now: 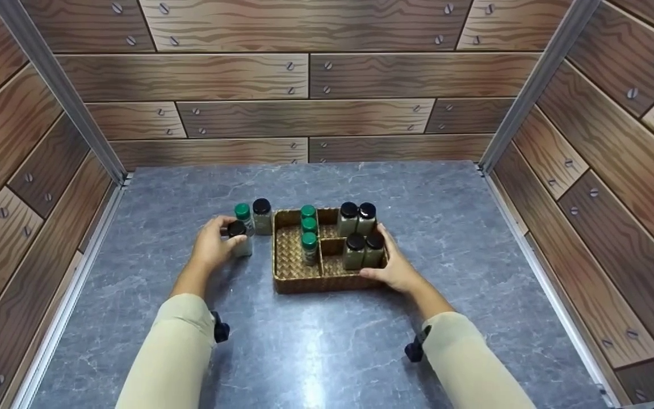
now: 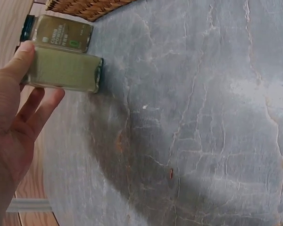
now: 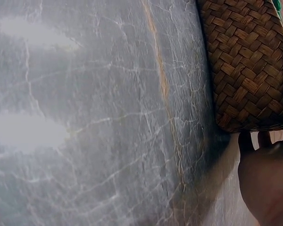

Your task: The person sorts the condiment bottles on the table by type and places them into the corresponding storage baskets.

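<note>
My left hand (image 1: 212,245) grips a black-capped glass spice jar (image 1: 242,246) left of the woven basket (image 1: 298,285). Pale green powder fills that jar; whether its base touches the table cannot be told. Close behind it are a green-capped jar (image 1: 242,212) and another black-capped jar (image 1: 262,218), labelled cumin powder in the left wrist view. My right hand (image 1: 396,267) holds the basket's right front corner, thumb at the front rim and fingers along the side. Three green-capped jars (image 1: 309,241) stand in the basket's left compartment. Two black-capped jars (image 1: 354,255) occupy each right compartment.
A grey marbled table (image 1: 315,352) lies under everything. Wood-patterned panels (image 1: 304,74) enclose it at the back and both sides, with metal rails (image 1: 554,318) along the side edges.
</note>
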A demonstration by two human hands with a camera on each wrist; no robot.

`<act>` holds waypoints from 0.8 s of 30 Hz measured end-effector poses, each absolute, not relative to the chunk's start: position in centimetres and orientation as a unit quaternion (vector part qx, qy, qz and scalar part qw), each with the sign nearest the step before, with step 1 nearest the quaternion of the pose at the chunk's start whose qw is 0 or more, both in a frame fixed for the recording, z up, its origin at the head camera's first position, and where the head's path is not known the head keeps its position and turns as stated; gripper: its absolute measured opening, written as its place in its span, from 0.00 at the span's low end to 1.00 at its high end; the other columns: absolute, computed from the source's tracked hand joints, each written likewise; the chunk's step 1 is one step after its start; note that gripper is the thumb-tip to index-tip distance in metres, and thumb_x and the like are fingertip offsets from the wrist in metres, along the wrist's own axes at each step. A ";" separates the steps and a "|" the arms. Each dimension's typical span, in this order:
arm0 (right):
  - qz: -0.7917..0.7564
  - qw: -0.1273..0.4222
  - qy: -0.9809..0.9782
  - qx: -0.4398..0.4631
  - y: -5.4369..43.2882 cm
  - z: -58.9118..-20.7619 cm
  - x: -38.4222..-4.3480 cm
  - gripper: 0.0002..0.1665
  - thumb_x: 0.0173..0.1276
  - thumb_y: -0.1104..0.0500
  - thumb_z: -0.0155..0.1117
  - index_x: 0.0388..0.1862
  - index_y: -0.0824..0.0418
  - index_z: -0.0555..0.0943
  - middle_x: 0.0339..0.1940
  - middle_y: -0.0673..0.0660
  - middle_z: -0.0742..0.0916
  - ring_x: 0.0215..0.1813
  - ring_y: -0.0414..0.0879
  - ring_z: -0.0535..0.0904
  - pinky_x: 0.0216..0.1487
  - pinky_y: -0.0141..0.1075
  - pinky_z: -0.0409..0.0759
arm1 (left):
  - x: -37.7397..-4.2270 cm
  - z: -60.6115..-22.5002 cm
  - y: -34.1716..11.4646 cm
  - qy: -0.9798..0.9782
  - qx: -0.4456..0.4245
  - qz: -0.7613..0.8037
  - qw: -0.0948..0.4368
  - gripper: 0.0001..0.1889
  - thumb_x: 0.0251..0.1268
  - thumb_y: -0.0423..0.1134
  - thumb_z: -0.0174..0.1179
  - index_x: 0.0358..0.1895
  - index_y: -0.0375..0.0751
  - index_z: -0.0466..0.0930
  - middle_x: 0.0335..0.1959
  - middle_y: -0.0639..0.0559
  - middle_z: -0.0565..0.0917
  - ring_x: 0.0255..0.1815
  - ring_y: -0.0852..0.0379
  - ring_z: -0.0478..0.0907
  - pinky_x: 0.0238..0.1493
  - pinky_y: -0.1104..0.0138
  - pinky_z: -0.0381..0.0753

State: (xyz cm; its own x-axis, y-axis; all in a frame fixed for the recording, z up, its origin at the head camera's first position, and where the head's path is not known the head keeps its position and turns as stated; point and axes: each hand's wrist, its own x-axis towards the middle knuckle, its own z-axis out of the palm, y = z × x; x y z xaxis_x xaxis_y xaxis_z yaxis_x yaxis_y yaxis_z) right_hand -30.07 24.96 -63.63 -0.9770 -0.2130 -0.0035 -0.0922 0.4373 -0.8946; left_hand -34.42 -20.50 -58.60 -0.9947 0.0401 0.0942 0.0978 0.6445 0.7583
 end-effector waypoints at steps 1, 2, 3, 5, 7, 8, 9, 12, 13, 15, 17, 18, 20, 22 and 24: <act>-0.521 0.058 0.847 -0.090 25.0 -63.6 -30.1 0.80 0.55 0.52 0.89 0.93 0.51 0.42 0.94 0.60 0.47 0.93 0.64 0.44 0.91 0.62 0.41 | -34.3 -58.6 -20.4 -0.906 -0.041 -0.420 0.039 0.25 0.70 0.38 0.74 0.65 0.32 0.79 0.64 0.31 0.82 0.68 0.32 0.83 0.74 0.44 0.79; -0.521 0.056 0.847 -0.092 25.1 -63.5 -30.1 0.80 0.56 0.53 0.89 0.93 0.51 0.42 0.94 0.61 0.47 0.93 0.64 0.44 0.91 0.63 0.41 | -34.2 -58.6 -20.4 -0.905 -0.043 -0.420 0.044 0.24 0.69 0.37 0.75 0.64 0.33 0.80 0.64 0.31 0.82 0.67 0.32 0.83 0.73 0.44 0.80; -0.524 0.054 0.845 -0.091 25.1 -63.5 -30.1 0.79 0.56 0.54 0.89 0.93 0.52 0.42 0.94 0.61 0.47 0.93 0.64 0.44 0.91 0.63 0.41 | -34.1 -58.7 -20.3 -0.903 -0.044 -0.424 0.048 0.24 0.68 0.37 0.75 0.63 0.33 0.80 0.63 0.31 0.82 0.67 0.32 0.84 0.73 0.44 0.80; -0.529 0.048 0.842 -0.094 25.2 -63.6 -30.2 0.78 0.56 0.57 0.88 0.93 0.54 0.43 0.94 0.62 0.48 0.93 0.65 0.44 0.91 0.63 0.41 | -33.9 -58.9 -20.3 -0.896 -0.047 -0.438 0.056 0.24 0.66 0.35 0.77 0.61 0.32 0.81 0.62 0.31 0.82 0.66 0.32 0.84 0.72 0.44 0.81; -0.530 0.045 0.841 -0.095 25.1 -63.6 -30.3 0.78 0.56 0.59 0.88 0.93 0.55 0.44 0.94 0.64 0.48 0.93 0.66 0.44 0.91 0.64 0.41 | -33.6 -59.1 -20.4 -0.889 -0.044 -0.453 0.056 0.24 0.65 0.35 0.78 0.60 0.32 0.80 0.62 0.31 0.81 0.67 0.32 0.84 0.72 0.44 0.81; -0.531 0.045 0.841 -0.096 25.1 -63.6 -30.3 0.78 0.56 0.60 0.88 0.93 0.56 0.44 0.94 0.64 0.48 0.93 0.67 0.44 0.91 0.65 0.42 | -33.4 -59.2 -20.5 -0.886 -0.038 -0.459 0.053 0.25 0.65 0.35 0.78 0.61 0.31 0.80 0.63 0.31 0.81 0.68 0.31 0.84 0.72 0.44 0.81; -0.531 0.046 0.841 -0.096 25.0 -63.7 -30.4 0.78 0.55 0.59 0.88 0.93 0.55 0.44 0.94 0.64 0.48 0.93 0.67 0.44 0.91 0.64 0.41 | -33.2 -59.3 -20.6 -0.883 -0.031 -0.465 0.051 0.25 0.65 0.35 0.78 0.62 0.31 0.80 0.64 0.31 0.81 0.68 0.31 0.83 0.72 0.44 0.81; -0.525 0.048 0.844 -0.096 24.9 -63.7 -30.4 0.78 0.56 0.56 0.88 0.93 0.54 0.44 0.94 0.64 0.48 0.93 0.67 0.44 0.91 0.64 0.41 | -32.7 -59.4 -20.6 -0.876 -0.007 -0.480 0.051 0.27 0.66 0.36 0.77 0.63 0.31 0.79 0.65 0.30 0.80 0.70 0.31 0.82 0.72 0.43 0.81; -0.525 0.049 0.845 -0.095 24.8 -63.8 -30.4 0.78 0.56 0.56 0.88 0.93 0.53 0.44 0.94 0.63 0.47 0.93 0.67 0.44 0.91 0.64 0.41 | -32.6 -59.5 -20.5 -0.873 0.001 -0.485 0.055 0.27 0.66 0.36 0.77 0.64 0.31 0.79 0.65 0.30 0.80 0.69 0.31 0.82 0.72 0.44 0.81; -0.525 0.051 0.844 -0.095 24.9 -63.9 -30.3 0.78 0.56 0.55 0.88 0.93 0.54 0.44 0.94 0.64 0.47 0.93 0.67 0.43 0.91 0.65 0.41 | -32.3 -59.5 -20.3 -0.867 0.010 -0.493 0.069 0.26 0.65 0.36 0.78 0.63 0.31 0.80 0.64 0.30 0.82 0.67 0.32 0.83 0.71 0.44 0.81; -0.529 0.054 0.841 -0.094 24.8 -64.0 -30.3 0.78 0.56 0.55 0.88 0.93 0.54 0.43 0.94 0.63 0.47 0.93 0.66 0.43 0.91 0.64 0.41 | -32.0 -59.4 -19.9 -0.864 0.016 -0.496 0.082 0.26 0.64 0.35 0.78 0.62 0.30 0.81 0.63 0.29 0.83 0.65 0.33 0.84 0.71 0.45 0.82; -0.532 0.056 0.840 -0.094 24.8 -64.1 -30.3 0.78 0.57 0.56 0.88 0.93 0.54 0.43 0.94 0.63 0.47 0.93 0.65 0.43 0.91 0.63 0.41 | -31.8 -59.2 -19.8 -0.864 0.018 -0.495 0.088 0.26 0.64 0.36 0.79 0.62 0.30 0.82 0.62 0.30 0.84 0.64 0.33 0.84 0.70 0.46 0.82; -0.535 0.057 0.838 -0.094 24.8 -64.1 -30.3 0.78 0.57 0.56 0.88 0.93 0.55 0.42 0.94 0.63 0.47 0.93 0.65 0.43 0.91 0.63 0.40 | -31.6 -58.9 -19.5 -0.867 0.022 -0.488 0.098 0.26 0.63 0.38 0.80 0.61 0.31 0.83 0.60 0.31 0.84 0.64 0.35 0.84 0.70 0.46 0.82; -0.538 0.055 0.836 -0.092 24.8 -64.0 -30.2 0.78 0.58 0.57 0.88 0.93 0.55 0.42 0.94 0.63 0.47 0.93 0.64 0.43 0.92 0.62 0.40 | -31.4 -58.3 -19.3 -0.870 0.027 -0.482 0.103 0.27 0.63 0.40 0.80 0.61 0.33 0.84 0.60 0.32 0.84 0.64 0.36 0.84 0.70 0.47 0.81; -0.536 0.053 0.838 -0.092 24.8 -63.8 -30.2 0.78 0.57 0.56 0.88 0.93 0.55 0.43 0.94 0.63 0.48 0.93 0.64 0.43 0.91 0.62 0.39 | -31.2 -57.7 -19.1 -0.870 0.034 -0.480 0.104 0.27 0.63 0.43 0.80 0.62 0.34 0.84 0.61 0.34 0.84 0.65 0.37 0.84 0.70 0.47 0.81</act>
State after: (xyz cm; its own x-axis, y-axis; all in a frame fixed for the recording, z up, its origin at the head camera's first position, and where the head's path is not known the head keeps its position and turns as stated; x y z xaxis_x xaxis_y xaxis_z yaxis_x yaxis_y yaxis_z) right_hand -30.17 24.82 -63.76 -0.9777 -0.2099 0.0096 -0.0967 0.4091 -0.9074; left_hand -31.19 -19.07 -57.67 -0.9762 -0.1594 0.1471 0.0395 0.5361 0.8433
